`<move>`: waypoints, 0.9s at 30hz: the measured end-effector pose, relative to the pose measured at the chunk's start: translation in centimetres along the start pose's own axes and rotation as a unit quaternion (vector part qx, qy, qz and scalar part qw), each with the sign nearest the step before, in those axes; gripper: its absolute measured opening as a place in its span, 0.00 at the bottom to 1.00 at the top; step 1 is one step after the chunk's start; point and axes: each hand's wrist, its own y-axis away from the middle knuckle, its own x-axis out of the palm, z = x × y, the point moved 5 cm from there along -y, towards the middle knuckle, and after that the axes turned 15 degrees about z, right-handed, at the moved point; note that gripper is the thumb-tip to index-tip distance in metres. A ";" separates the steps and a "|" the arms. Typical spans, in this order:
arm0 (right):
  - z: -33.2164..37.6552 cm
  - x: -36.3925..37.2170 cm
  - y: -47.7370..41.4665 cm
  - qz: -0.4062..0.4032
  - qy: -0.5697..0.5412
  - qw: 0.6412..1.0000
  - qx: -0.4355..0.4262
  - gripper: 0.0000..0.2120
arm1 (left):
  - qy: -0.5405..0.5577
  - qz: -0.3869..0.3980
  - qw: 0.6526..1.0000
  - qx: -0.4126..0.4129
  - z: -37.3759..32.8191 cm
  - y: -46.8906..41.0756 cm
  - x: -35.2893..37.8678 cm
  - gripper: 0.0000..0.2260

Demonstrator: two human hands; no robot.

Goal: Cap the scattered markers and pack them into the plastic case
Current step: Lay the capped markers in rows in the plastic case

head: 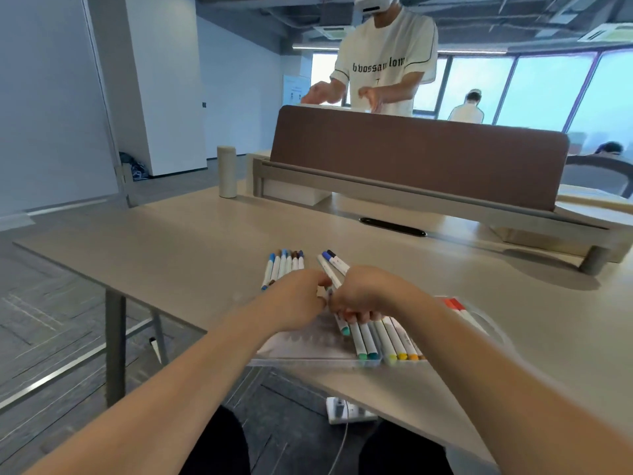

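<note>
Both hands closed on one bundle over the case: too many pens in a single grip.

My right hand is curled round a bundle of markers, their blue and dark ends pointing away from me. My left hand pinches the bundle's near part, and I cannot tell whether a cap lies under those fingertips. The plastic case lies under both hands at the table's near edge, with packed markers filling its right side. If I twist one pen, I judge the others could slip from my fist, knock that row askew or roll off the edge. Loose markers wait just beyond my left hand.
</note>
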 end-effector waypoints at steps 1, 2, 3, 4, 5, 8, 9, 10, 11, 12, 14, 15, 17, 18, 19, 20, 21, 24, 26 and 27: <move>-0.3 0.2 0.4 -0.002 0.002 1.000 -0.002 0.16 | 0.000 0.007 1.000 0.005 -0.4 0.2 0.3 0.17; -0.6 0.4 0.7 -0.003 0.001 1.000 -0.004 0.16 | -0.002 0.013 1.000 0.008 -0.7 0.4 0.7 0.18; -0.9 0.5 0.9 -0.002 0.000 1.000 -0.003 0.16 | -0.006 0.019 1.000 0.012 -1.0 0.5 0.9 0.18; -1.2 0.7 1.1 0.003 -0.002 1.000 0.001 0.16 | -0.009 0.026 0.999 0.020 -1.3 0.6 1.2 0.17; -1.4 0.9 1.2 0.009 0.000 1.000 0.007 0.17 | -0.013 0.032 0.999 0.028 -1.5 0.6 1.5 0.16; -1.9 1.3 1.4 0.023 0.006 1.000 0.016 0.18 | -0.041 0.069 0.996 0.031 -2.0 0.9 2.2 0.11; -2.0 1.3 1.4 0.016 0.004 1.000 0.013 0.18 | -0.053 0.083 0.995 0.032 -2.0 0.9 2.4 0.10; -2.2 1.1 1.4 0.001 0.005 1.000 0.010 0.18 | -0.062 0.094 0.993 0.037 -2.0 1.0 2.5 0.09; -2.5 0.9 1.3 -0.014 0.010 1.000 0.006 0.18 | -0.070 0.103 0.991 0.046 -2.0 1.0 2.6 0.10; -2.7 0.7 1.2 -0.023 0.016 1.000 0.002 0.19 | -0.077 0.111 0.989 0.057 -1.9 1.0 2.7 0.11; -3.0 0.7 1.0 -0.013 0.016 1.000 -0.003 0.20 | -0.112 0.127 0.983 0.077 -1.8 1.0 2.7 0.18; -3.2 0.7 0.9 -0.006 0.014 1.000 -0.002 0.20 | -0.131 0.133 0.979 0.081 -1.7 1.0 2.8 0.22; -3.2 0.6 0.8 0.000 0.026 1.000 0.004 0.21 | -0.136 0.132 0.979 0.075 -1.6 0.9 2.7 0.27; -3.1 0.6 0.7 0.002 0.034 0.999 0.007 0.21 | -0.128 0.129 0.981 0.071 -1.5 0.8 2.7 0.28; -3.1 0.6 0.6 0.002 0.041 0.999 0.009 0.21 | -0.120 0.126 0.982 0.068 -1.5 0.8 2.7 0.29; -3.1 0.5 0.6 0.003 0.043 0.999 0.011 0.20 | -0.112 0.124 0.984 0.067 -1.6 0.8 2.6 0.30; -3.1 0.5 0.5 0.004 0.040 0.999 0.012 0.20 | -0.102 0.123 0.985 0.066 -1.7 0.8 2.6 0.30; -3.2 0.4 0.2 0.011 0.034 0.999 0.012 0.20 | -0.087 0.120 0.987 0.063 -1.8 0.7 2.5 0.28; -2.9 0.3 0.1 0.018 0.046 0.999 0.015 0.19 | -0.091 0.118 0.987 0.065 -1.8 0.5 2.4 0.26; -2.8 0.2 0.1 0.024 0.055 0.998 0.017 0.19 | -0.092 0.120 0.986 0.067 -1.8 0.5 2.4 0.24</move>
